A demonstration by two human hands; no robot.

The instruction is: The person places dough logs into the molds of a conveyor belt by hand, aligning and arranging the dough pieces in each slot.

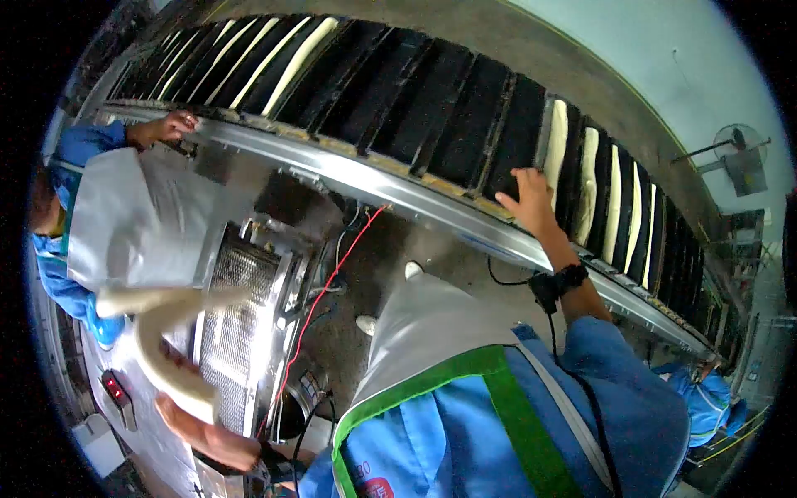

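Observation:
My left hand (187, 407) is at lower left over the metal table, its fingers closed round a long pale dough strip (156, 353), bent in a curve and blurred. A second pale strip (116, 302) crosses its upper end; whether my hand holds this one too I cannot tell. My right hand (531, 199) is open, thumb and fingers apart, at the near edge of the black slotted conveyor (440, 95). Its fingers are beside a dough strip (557, 149) lying in a slot. More strips lie in slots on both sides.
A co-worker's hand (173, 126) rests on the conveyor's metal rail (365, 178) at left. Between us stands a perforated metal guard (237, 332). A red cable (332, 274) hangs beside it. A red-lit switch box (118, 397) lies on the metal table (158, 452).

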